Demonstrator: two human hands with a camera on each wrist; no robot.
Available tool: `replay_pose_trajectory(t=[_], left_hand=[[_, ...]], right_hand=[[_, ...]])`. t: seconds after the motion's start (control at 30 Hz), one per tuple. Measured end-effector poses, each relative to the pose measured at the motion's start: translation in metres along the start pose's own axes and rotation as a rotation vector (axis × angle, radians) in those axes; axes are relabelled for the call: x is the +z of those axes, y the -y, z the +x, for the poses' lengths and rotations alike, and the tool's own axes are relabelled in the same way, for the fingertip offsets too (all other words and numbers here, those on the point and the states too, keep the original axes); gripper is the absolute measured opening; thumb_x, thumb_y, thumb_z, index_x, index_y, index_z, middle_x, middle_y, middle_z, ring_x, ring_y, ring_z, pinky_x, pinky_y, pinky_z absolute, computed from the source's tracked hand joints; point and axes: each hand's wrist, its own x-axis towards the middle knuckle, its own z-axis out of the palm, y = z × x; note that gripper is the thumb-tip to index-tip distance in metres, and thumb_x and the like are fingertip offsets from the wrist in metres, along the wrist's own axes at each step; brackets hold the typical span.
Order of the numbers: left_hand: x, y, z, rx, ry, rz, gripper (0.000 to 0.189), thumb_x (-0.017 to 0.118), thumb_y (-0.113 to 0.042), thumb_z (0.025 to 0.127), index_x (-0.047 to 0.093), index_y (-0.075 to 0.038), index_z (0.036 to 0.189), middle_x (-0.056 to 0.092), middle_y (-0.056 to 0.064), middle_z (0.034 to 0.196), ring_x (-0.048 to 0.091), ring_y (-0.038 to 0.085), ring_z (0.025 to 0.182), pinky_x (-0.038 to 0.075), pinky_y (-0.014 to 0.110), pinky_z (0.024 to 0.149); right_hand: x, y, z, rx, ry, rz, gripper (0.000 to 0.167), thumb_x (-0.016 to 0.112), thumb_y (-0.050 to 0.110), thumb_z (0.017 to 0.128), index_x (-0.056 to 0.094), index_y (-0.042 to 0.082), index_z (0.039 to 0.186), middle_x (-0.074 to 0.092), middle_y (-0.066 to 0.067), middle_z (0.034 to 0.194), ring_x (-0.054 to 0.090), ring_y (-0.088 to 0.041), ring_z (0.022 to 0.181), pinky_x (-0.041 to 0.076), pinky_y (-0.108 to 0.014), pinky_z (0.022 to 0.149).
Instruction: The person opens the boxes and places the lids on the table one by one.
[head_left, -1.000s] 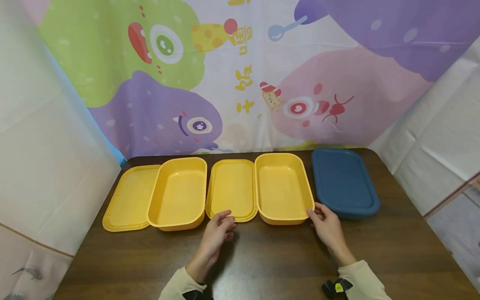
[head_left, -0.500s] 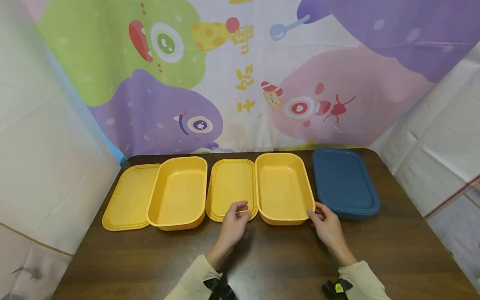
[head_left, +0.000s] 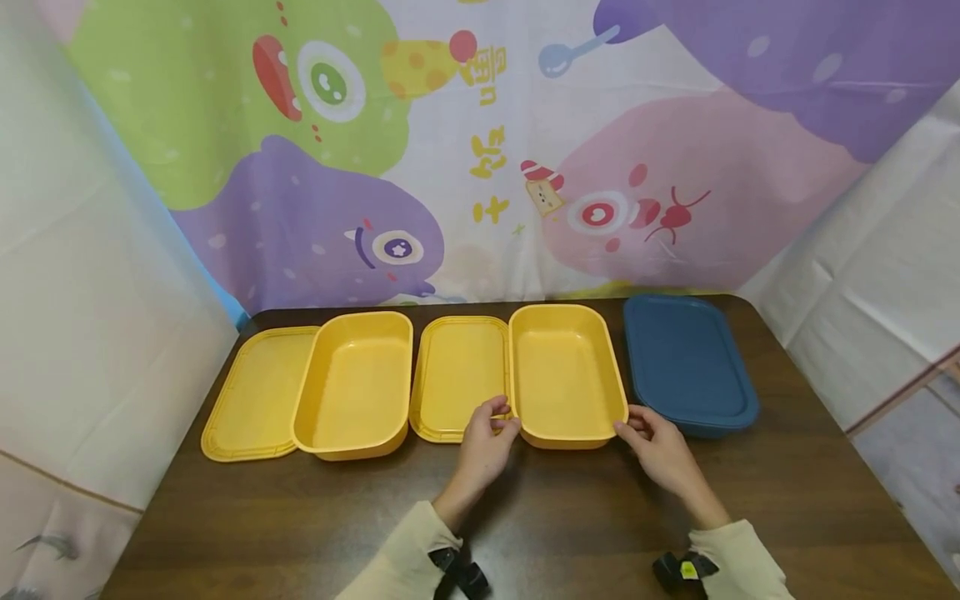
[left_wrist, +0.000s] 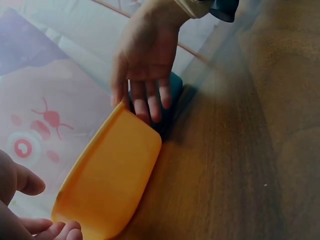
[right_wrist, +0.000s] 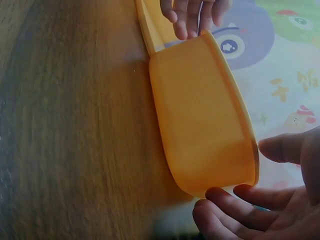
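Observation:
At its near right corner, my right hand (head_left: 662, 450) holds an open yellow food container (head_left: 567, 383), thumb at the rim and fingers along the outer side wall. Near the opposite front corner is my left hand (head_left: 486, 442), thumb and fingers parted. Its fingertips are right at the container's left wall, over the edge of a flat yellow lid (head_left: 459, 375). From the right wrist view, the container's front wall (right_wrist: 202, 115) spans between both hands. The left wrist view shows the left hand's thumb (left_wrist: 31, 181) apart from that wall.
Left of the lid stands a second open yellow container (head_left: 360, 387), overlapping another yellow lid (head_left: 258, 396). A blue lidded container (head_left: 690, 362) stands at the right. All are on a dark wooden table (head_left: 570, 517) against a cartoon-printed curtain (head_left: 487, 250).
My left hand has moved right across the lid's front edge to the yellow container's left front corner. My right hand has stayed at the right corner.

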Motion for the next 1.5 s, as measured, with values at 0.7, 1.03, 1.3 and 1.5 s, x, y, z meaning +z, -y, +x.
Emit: replay_pose_trajectory(t=[0.7,1.03,1.3,1.5], left_hand=[[0.008,0.008,0.002,0.02,-0.007,0.013,0.048,0.064,-0.002,0.086,0.051,0.009,0.132,0.058,0.021,0.117,0.063,0.025,0.095,0.052,0.024,0.076],[0.011,0.007,0.004,0.025,-0.019,0.026,0.045,0.063,-0.004,0.09,0.051,0.01,0.132,0.059,0.02,0.117,0.063,0.026,0.096,0.054,0.035,0.081],[0.013,0.006,0.001,0.071,-0.086,0.072,0.042,0.062,-0.003,0.089,0.055,0.008,0.128,0.057,0.021,0.118,0.062,0.03,0.101,0.054,0.038,0.083],[0.014,-0.002,0.001,0.126,-0.137,0.086,0.037,0.06,-0.003,0.09,0.058,0.005,0.126,0.054,0.021,0.122,0.058,0.031,0.105,0.053,0.043,0.088]], right_hand=[[0.007,-0.006,0.002,-0.003,-0.035,0.092,0.042,0.059,0.018,0.098,0.053,-0.004,0.133,0.065,-0.021,0.111,0.065,-0.023,0.091,0.054,-0.026,0.073],[0.009,-0.006,0.005,0.001,-0.047,0.071,0.041,0.055,0.02,0.1,0.052,-0.003,0.133,0.066,-0.022,0.11,0.066,-0.026,0.092,0.054,-0.026,0.072],[-0.007,-0.001,0.0,-0.057,0.027,-0.089,0.045,0.058,0.03,0.098,0.056,-0.003,0.129,0.069,-0.016,0.102,0.065,-0.021,0.086,0.048,-0.025,0.068],[-0.019,0.003,0.0,-0.108,0.072,-0.18,0.045,0.058,0.031,0.098,0.057,-0.003,0.127,0.068,-0.012,0.097,0.061,-0.017,0.083,0.047,-0.027,0.068]])
